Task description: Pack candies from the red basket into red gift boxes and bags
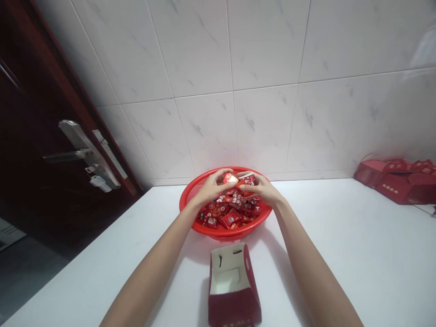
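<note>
A red plastic basket (pixel 229 234) on the white table holds a heap of wrapped candies (pixel 218 210), mostly red. Above the heap, my left hand (pixel 211 188) is closed on a shiny red and gold wrapped candy. Close beside it, my right hand (pixel 265 190) grips red wrapped candies, one of them with white lettering; their exact number is hard to make out. Nearer to me stands an open dark red box (pixel 235 306) with a white inside, in which no candy shows. Two dark slots mark its back wall.
Several dark red boxes (pixel 397 181) lie against the wall at the far right of the table (pixel 340 236). White marbled tiles (pixel 265 122) rise behind the basket. A dark door with a metal handle (pixel 73 154) stands at the left, past the table's edge.
</note>
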`<move>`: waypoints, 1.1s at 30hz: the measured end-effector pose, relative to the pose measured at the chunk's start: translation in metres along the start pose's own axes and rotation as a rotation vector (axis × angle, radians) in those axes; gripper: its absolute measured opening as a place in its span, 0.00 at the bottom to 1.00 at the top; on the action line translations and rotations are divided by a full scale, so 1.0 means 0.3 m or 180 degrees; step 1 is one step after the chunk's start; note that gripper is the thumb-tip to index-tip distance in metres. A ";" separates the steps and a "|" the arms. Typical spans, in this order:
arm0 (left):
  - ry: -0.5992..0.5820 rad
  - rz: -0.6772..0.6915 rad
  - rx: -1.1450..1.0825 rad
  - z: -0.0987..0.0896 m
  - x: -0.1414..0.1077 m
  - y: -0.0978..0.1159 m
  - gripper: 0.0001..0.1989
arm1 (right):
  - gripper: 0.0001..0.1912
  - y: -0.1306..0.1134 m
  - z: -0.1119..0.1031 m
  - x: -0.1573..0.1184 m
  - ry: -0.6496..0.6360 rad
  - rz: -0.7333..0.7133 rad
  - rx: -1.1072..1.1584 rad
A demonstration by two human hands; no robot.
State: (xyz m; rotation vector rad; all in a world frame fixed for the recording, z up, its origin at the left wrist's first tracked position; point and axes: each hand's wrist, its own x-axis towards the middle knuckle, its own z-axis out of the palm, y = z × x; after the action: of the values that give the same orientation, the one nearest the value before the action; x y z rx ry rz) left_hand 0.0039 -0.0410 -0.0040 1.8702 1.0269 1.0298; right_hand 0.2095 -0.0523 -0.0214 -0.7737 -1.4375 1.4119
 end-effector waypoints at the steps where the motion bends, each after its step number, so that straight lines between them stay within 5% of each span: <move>1: -0.0047 0.0047 0.0094 0.003 -0.011 0.007 0.27 | 0.23 -0.003 0.000 -0.001 -0.0087 0.0010 -0.0043; 10: -0.0188 0.0166 0.0468 0.010 -0.051 -0.016 0.30 | 0.22 -0.011 0.013 -0.005 -0.0166 0.0319 -0.0234; 19: -0.0083 -0.0226 0.0678 0.033 -0.108 -0.048 0.42 | 0.23 -0.004 0.015 -0.010 -0.0607 0.0604 -0.0725; 33: -0.0183 -0.0336 0.1209 0.078 -0.172 -0.017 0.36 | 0.16 0.014 0.022 -0.028 -0.0832 0.0346 -0.1477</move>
State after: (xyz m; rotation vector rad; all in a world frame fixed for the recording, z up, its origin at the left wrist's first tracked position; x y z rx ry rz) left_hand 0.0051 -0.0903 -0.0323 2.1040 1.3438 0.7522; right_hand 0.2058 -0.0618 -0.0263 -0.9934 -1.9931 1.3090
